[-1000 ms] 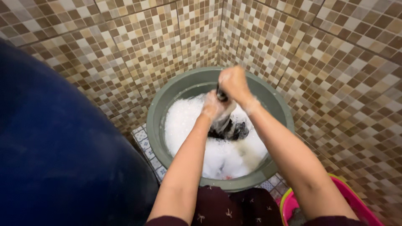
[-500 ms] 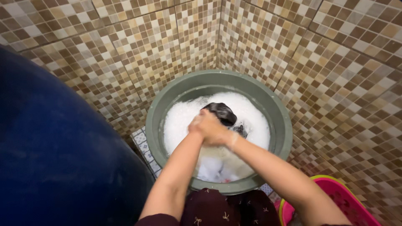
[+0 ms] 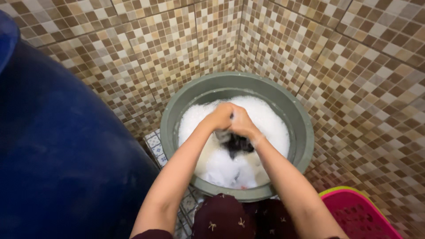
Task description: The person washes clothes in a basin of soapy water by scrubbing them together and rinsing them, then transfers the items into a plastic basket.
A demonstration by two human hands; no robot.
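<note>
Both hands squeeze a dark cloth [image 3: 237, 144] together in the middle of the gray tub [image 3: 305, 132]. The left hand [image 3: 220, 117] and right hand [image 3: 242, 121] are shut tight on it. White foam [image 3: 270, 124] fills the tub. The cloth looks soapy and not rinsed. A pink basket [image 3: 358, 217] waits at 5 o'clock.

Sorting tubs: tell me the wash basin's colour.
Grey-green basin, clearest in the head view.

Both forearms bare, wet; left hand [image 3: 220, 117] and right hand [image 3: 241, 122] flecked with foam; dark maroon sleeve edges at upper arms; maroon lap garment [image 3: 239, 219] with small pale sprig pattern.
</note>
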